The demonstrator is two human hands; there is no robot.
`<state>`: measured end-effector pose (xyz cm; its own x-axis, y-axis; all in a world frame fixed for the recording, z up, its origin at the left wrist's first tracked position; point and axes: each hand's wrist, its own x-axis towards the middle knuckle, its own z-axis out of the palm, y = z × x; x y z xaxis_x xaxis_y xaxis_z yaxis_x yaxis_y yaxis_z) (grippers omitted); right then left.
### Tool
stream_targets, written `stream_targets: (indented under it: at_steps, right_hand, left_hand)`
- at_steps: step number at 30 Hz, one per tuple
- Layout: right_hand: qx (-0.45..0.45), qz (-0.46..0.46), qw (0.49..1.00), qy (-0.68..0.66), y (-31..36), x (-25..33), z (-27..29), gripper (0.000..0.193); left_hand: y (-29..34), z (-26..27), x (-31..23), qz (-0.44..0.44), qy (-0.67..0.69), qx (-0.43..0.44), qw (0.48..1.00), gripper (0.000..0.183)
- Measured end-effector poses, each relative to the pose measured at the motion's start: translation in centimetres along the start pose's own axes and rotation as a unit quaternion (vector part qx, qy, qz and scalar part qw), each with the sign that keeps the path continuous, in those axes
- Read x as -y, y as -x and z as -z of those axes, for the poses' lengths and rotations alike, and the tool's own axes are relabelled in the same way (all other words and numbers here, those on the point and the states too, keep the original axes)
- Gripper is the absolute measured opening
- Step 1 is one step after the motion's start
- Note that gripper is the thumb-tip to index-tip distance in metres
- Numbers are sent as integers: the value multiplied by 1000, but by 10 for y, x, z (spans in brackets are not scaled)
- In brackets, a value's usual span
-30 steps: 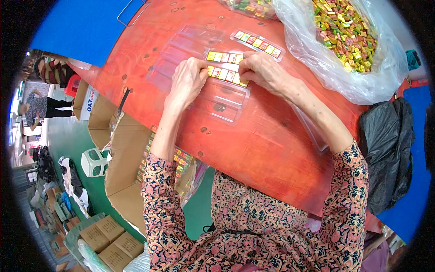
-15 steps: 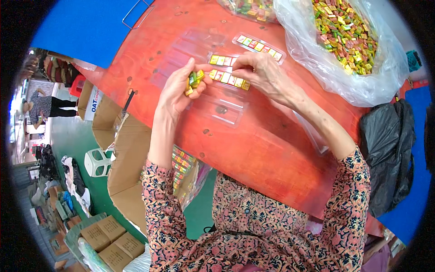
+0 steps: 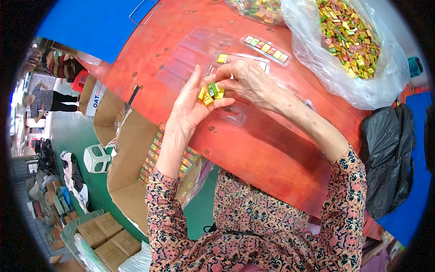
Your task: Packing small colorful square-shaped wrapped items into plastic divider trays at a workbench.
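Nearby, filled tray (image 3: 266,47), candy bag (image 3: 351,43); hands (image 3: 192,102) hide clear tray (image 3: 235,113).

We are looking at a glossy red surface (image 3: 272,149), its paint scuffed and pitted. The trays (image 3: 190,59) are showing as thin clear plastic, shiny. The candies (image 3: 210,93) are wearing glossy wrappers. The bag (image 3: 317,68) is gleaming as crinkled clear film; the black bag (image 3: 389,158) is looking duller. The boxes (image 3: 108,231) are appearing as matt cardboard.

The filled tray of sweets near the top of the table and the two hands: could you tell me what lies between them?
In the head view, a clear tray holding one yellow sweet lies between the filled tray and the right hand. The left hand holds sweets.
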<state>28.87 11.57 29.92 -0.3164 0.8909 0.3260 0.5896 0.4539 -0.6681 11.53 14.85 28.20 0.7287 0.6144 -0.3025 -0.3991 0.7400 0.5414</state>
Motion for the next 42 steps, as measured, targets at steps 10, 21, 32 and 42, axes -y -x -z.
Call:
stream_targets:
  at_steps: [10,21,32,42]
  right_hand:
    - [7,53,998,-38,-8,-7,0,14]
    - [-3,-28,999,-35,-45,-51,-18,15]
    - [-27,112,990,86,-51,-59,-33,10]
    - [75,-80,978,-178,-57,-36,-9,14]
  left_hand:
    - [7,12,-3,-11,80,23,996,64]
    - [34,16,-20,-31,85,-19,996,52]
    - [48,32,-22,-36,106,-54,992,46]
    - [45,22,-19,-48,123,-26,991,56]
